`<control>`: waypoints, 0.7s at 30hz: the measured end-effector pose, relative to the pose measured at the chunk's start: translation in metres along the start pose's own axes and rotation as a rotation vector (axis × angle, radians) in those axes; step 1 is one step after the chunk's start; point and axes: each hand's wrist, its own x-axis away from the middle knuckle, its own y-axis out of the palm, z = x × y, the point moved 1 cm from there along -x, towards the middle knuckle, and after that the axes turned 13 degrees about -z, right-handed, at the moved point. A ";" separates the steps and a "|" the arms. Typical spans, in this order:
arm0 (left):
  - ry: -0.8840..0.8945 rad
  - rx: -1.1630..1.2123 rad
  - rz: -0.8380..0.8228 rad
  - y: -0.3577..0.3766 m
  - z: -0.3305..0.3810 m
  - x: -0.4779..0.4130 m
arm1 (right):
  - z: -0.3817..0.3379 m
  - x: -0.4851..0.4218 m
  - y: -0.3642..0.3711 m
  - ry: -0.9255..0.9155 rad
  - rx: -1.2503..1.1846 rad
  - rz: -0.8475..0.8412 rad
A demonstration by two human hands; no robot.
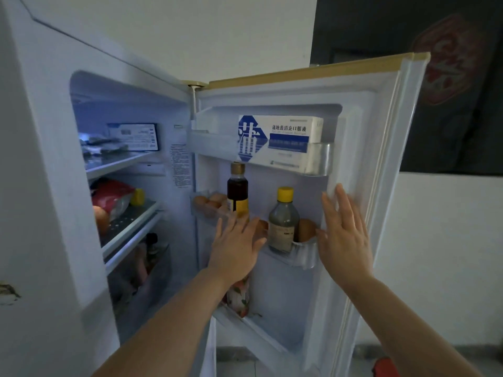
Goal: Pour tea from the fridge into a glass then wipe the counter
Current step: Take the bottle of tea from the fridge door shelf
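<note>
— Head view first: how are the fingers seen?
— On the right hand they are spread flat and released, laid near the inner edge of the open white fridge door. The left hand is also unclenched, nothing grasped, held in front of the clear middle door shelf.
— What is found around them?
— A dark-liquid glass bottle with a gold cap is seen just above the left hand; a cloudy bottle with a yellow cap stands between the hands, brown eggs beside it. A white-and-blue carton fills the top shelf.
— And the tea?
— It cannot be told; a floral-patterned bottle is glimpsed below the left wrist.
</note>
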 end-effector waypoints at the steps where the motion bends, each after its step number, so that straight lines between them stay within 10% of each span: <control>1: -0.005 0.010 -0.005 0.008 0.004 -0.007 | 0.007 -0.001 0.003 0.003 -0.032 0.021; 21: -0.098 -0.011 -0.015 0.044 -0.019 -0.082 | 0.096 -0.036 0.097 -0.058 -0.061 0.034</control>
